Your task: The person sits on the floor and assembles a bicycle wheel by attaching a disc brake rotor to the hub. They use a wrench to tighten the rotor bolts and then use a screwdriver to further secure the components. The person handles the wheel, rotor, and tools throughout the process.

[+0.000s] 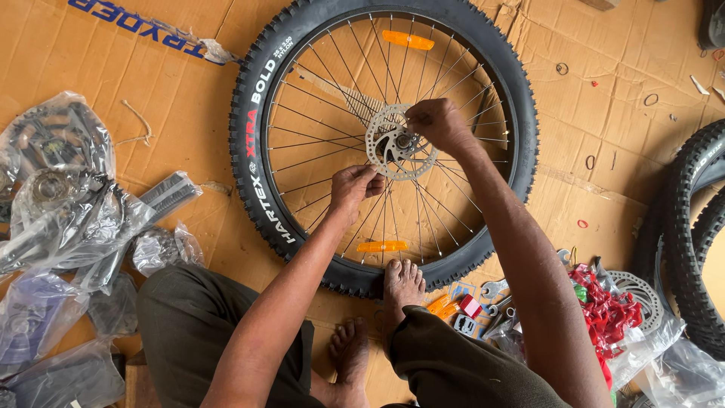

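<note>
A black bicycle wheel (255, 113) with thin spokes and orange reflectors lies flat on cardboard in front of me. A silver brake disc (384, 136) sits on its hub in the middle. My right hand (438, 125) pinches something small at the hub, right on the disc's centre. My left hand (353, 185) is curled with its fingers against the disc's lower left edge. My bare foot (402, 283) rests on the near side of the tyre.
Bicycle parts in clear plastic bags (60, 204) lie piled at the left. Spanners (495, 289), small boxes and a red bundle (604, 310) sit at the lower right beside another brake disc (638, 291). More tyres (691, 249) lie at the right edge. Cardboard (181, 98) covers the floor.
</note>
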